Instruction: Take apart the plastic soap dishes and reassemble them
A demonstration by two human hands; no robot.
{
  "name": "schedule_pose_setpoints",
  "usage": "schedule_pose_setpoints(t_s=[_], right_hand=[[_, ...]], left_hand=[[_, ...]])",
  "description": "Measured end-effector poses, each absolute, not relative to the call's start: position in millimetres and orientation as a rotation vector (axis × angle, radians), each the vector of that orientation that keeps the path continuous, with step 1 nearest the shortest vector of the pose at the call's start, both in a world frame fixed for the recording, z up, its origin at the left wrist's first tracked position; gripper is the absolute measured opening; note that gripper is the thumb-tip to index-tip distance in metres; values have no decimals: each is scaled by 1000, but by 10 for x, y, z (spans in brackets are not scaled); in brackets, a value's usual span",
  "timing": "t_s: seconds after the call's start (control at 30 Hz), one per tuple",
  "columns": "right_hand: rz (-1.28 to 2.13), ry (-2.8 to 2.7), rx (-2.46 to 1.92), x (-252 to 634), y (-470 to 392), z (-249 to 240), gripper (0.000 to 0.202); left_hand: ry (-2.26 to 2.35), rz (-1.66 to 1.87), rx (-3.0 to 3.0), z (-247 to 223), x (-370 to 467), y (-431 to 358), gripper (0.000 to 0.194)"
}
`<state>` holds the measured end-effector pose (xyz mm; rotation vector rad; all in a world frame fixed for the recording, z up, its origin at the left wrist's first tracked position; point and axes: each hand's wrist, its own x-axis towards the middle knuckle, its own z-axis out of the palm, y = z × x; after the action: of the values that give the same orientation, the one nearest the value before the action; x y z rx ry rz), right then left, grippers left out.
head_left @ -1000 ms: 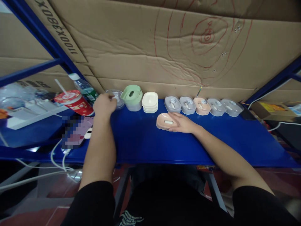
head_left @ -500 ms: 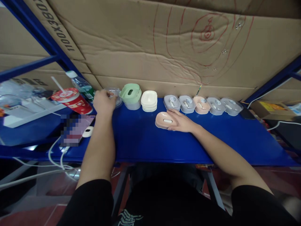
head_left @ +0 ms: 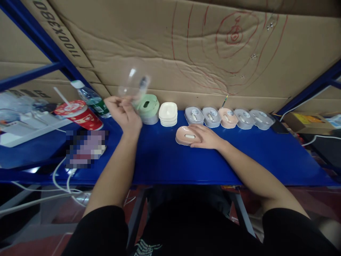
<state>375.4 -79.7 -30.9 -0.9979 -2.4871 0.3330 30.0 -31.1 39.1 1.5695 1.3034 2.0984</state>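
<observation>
My left hand (head_left: 125, 115) is raised at the left of the table, its fingers closed on the lower edge of a clear plastic cover (head_left: 132, 80). The cover is blurred by motion and has a small dark patch on its right. My right hand (head_left: 204, 137) lies round the right side of a pink oval box (head_left: 183, 134) with a white piece on its top, which rests on the blue table (head_left: 165, 160). Just right of the left hand stand stacked green pieces (head_left: 150, 106), then a pile of cream dishes (head_left: 168, 113).
Along the back stands a row of covered boxes, several grey (head_left: 211, 117) and one pink (head_left: 228, 118). At the left are a red cup (head_left: 85, 117) with a straw, a water bottle (head_left: 92, 97), a power strip (head_left: 37, 126) and a blurred-out phone (head_left: 86, 147). Cardboard (head_left: 149, 42) walls the back.
My left hand has lifted the clear cover up from beside the green pieces and moved slightly right. My right hand stays on the pink box.
</observation>
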Motion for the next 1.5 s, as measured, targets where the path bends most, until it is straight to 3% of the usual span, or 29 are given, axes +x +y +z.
schedule_pose_setpoints(t_s=[0.07,0.27,0.43,0.6,0.83,1.03,1.5], right_hand=[[263,-2415,-989,3776,-803,-302,113],[-31,-2085,-1107,3870,-830,-234,137],[61,-2270,-1076,3854,-865,-182,121],[35,-2236,-1206,3875,-880,-217,118],[125,-2417,-1338,3898,-908,-56,103],[295,-2450,-1293,3969,-899,64,95],[163,-2490,-1296,4016,-870,12,114]], left_hand=[[1137,2074,1593,350,537,-437,38],[954,1239,1678,192,949,-623,49],[973,1006,1659,40,1020,-559,46],[1211,976,2079,-68,1037,-568,49],[1408,579,2311,-138,1031,-579,53],[1269,594,2300,-165,1049,-548,54],[1271,640,2297,-158,1043,-556,47]])
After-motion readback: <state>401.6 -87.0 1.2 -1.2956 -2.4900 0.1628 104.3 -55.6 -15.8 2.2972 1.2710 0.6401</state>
